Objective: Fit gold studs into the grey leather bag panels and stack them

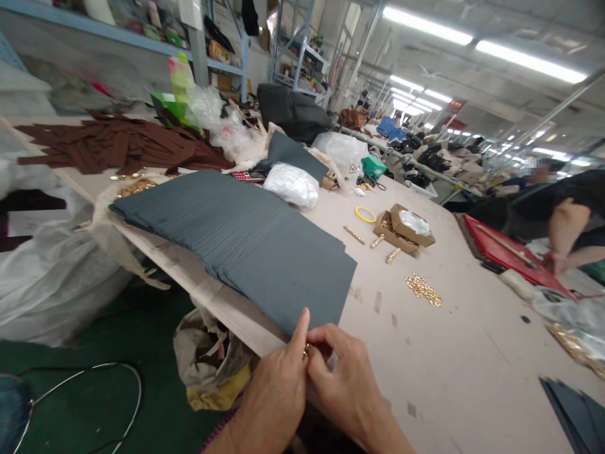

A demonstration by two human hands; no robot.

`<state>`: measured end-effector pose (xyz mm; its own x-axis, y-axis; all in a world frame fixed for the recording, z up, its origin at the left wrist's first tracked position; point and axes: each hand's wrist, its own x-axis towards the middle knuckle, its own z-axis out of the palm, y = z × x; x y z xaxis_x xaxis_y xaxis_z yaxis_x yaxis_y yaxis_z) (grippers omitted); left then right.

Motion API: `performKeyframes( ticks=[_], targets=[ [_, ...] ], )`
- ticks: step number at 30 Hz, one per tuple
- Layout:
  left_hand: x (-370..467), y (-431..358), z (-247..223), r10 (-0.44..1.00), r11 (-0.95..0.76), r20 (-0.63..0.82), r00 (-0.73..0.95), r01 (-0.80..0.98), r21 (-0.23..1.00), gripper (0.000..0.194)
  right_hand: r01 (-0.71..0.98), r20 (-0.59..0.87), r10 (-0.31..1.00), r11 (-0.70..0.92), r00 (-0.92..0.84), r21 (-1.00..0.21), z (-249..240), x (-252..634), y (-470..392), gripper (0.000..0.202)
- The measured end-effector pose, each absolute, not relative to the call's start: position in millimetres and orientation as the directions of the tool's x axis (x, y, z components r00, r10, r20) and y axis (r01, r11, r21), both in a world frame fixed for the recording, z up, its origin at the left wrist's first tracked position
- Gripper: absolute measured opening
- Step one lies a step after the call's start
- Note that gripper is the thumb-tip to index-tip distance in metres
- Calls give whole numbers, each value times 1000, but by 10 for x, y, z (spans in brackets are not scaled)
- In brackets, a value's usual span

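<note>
My left hand (281,384) is at the table's near edge, its index finger stretched over the corner of the fanned stack of dark grey sheets (265,239). Right beside it, my right hand (347,378) pinches with thumb and index finger. A small gold metal piece (306,350) shows between the two hands, partly hidden by the fingers. How my left hand's other fingers lie against it is hard to see. A loose pile of gold pieces (423,289) lies on the table to the right, beyond my hands.
An open cardboard box (397,236) and a yellow tape ring (365,215) stand mid-table. Brown strips (127,145) are heaped at the back left. A white plastic bundle (292,185) lies behind the sheets. At right, another person's arm (567,233) rests near a red board (510,252).
</note>
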<state>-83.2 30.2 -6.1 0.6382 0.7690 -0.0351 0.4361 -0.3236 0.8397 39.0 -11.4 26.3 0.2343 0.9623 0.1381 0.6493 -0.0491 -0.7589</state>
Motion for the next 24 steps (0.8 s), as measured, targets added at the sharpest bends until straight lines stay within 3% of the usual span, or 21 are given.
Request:
performKeyframes(
  ticks=[4,7,11,13,15,17,20,22,24],
  targets=[
    [-910,326,-79,831,-274,56,554,319,907,55,575,58,975,-78,216,-815,312,343,7,17],
    [-1011,326,-87,903,-63,-46,428,236,970,50,590,140,974,7,179,-807,285,451,194,17],
    [-1159,313,-161,926,280,-266,269,-16,960,54,821,293,954,114,67,-559,176,695,484,19],
    [-1204,299,-207,935,318,-300,192,-73,945,59,889,252,968,119,-4,-442,176,778,531,22],
    [-1217,271,-238,940,316,-302,157,-75,946,58,909,165,985,111,-47,-401,249,837,467,23],
    [-1203,224,-254,933,331,-308,188,-104,938,53,885,3,994,95,-105,-456,370,900,316,22],
    [-1153,128,-254,902,380,-333,276,-136,915,47,743,-263,926,29,-272,-668,507,1009,46,19],
    [-1108,66,-230,876,404,-347,336,-116,907,43,629,-302,912,-64,-279,-775,495,1066,-88,18],
    [-1058,20,-177,850,426,-360,384,-100,899,37,525,-281,948,-166,-148,-835,400,1090,-162,14]
  ],
)
